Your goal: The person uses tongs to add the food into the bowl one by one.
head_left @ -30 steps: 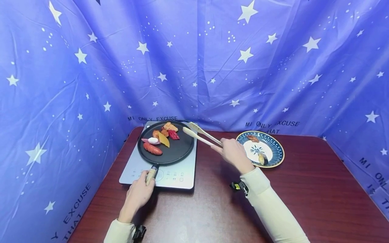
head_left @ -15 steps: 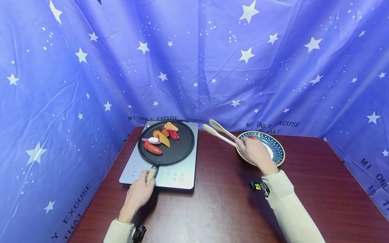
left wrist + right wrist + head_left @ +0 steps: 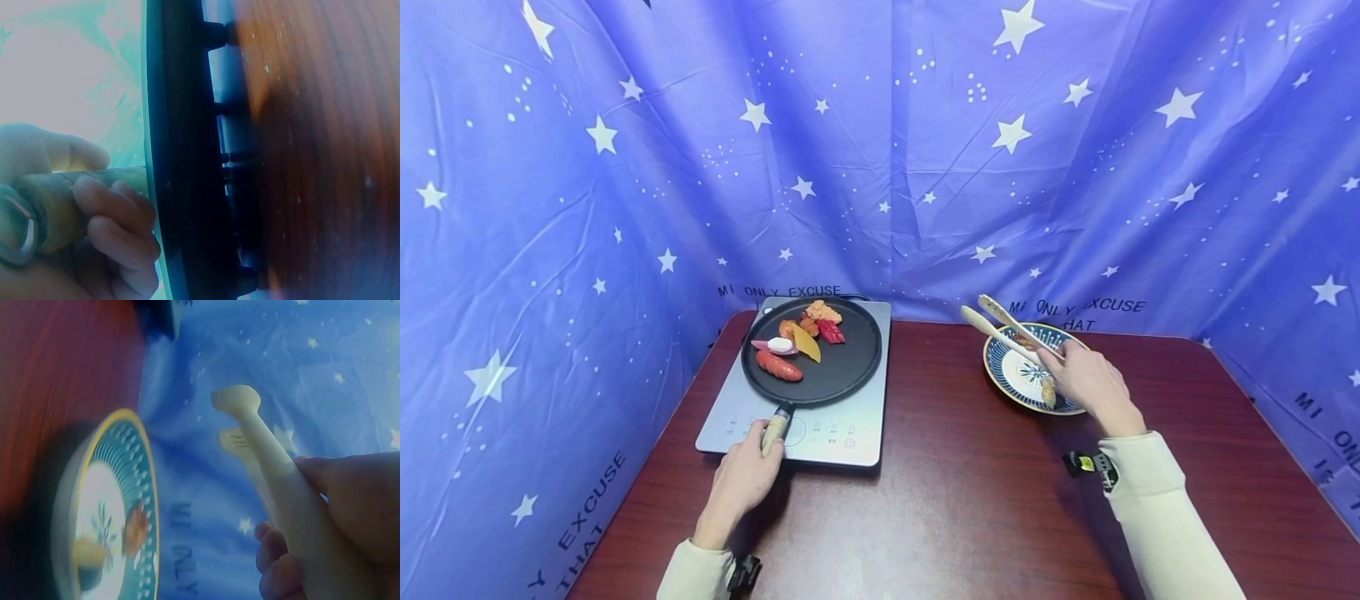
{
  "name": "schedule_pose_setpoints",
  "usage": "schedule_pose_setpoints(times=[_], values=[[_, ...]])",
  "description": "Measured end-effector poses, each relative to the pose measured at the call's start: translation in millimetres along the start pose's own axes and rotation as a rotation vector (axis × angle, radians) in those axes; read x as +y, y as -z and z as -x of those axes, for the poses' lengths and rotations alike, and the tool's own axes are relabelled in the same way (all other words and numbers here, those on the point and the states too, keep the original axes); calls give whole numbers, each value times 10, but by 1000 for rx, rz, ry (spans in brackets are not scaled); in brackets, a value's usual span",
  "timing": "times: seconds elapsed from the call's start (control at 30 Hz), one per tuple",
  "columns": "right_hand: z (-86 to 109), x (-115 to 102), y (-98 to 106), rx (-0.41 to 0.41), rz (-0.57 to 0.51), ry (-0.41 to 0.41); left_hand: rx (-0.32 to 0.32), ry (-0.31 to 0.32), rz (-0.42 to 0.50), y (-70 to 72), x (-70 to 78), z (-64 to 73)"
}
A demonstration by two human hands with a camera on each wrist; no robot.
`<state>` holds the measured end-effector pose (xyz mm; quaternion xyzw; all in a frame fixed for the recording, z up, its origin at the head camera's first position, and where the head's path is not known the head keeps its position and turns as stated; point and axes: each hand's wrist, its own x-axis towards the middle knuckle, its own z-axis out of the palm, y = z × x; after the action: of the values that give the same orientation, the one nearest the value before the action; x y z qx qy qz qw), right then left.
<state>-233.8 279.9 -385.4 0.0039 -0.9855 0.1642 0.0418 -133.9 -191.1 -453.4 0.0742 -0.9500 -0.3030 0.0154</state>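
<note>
My left hand (image 3: 747,479) grips the wooden handle (image 3: 773,434) of a flat black pan (image 3: 846,371). Food pieces lie in the pan's left and far part: a red scored sausage (image 3: 778,365), a yellow slice (image 3: 807,342), a white-and-pink piece (image 3: 779,345), a dark red piece (image 3: 831,331) and a tan crumbly one (image 3: 823,312). Above the blue-patterned dish (image 3: 997,372), my right hand (image 3: 1093,383) holds pale tongs (image 3: 275,469), their tips apart with nothing between them. The dish holds a brown piece (image 3: 135,529) and a yellowish, dark-edged piece (image 3: 1048,393), partly covered by the hand.
Beneath the pan is a silver induction cooker (image 3: 842,446) near the left edge of the dark red wooden table (image 3: 940,500). A blue star-printed curtain (image 3: 850,167) hangs close behind the table and along both sides.
The right hand and tongs have moved right, from beside the pan to over the dish. The left hand, pan and food in it have stayed in place.
</note>
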Motion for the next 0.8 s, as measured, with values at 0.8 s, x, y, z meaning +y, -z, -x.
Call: schedule_pose_setpoints(times=[0.8], values=[[3, 634, -19, -106, 142, -146, -4, -4, -2, -10, -10, -13]])
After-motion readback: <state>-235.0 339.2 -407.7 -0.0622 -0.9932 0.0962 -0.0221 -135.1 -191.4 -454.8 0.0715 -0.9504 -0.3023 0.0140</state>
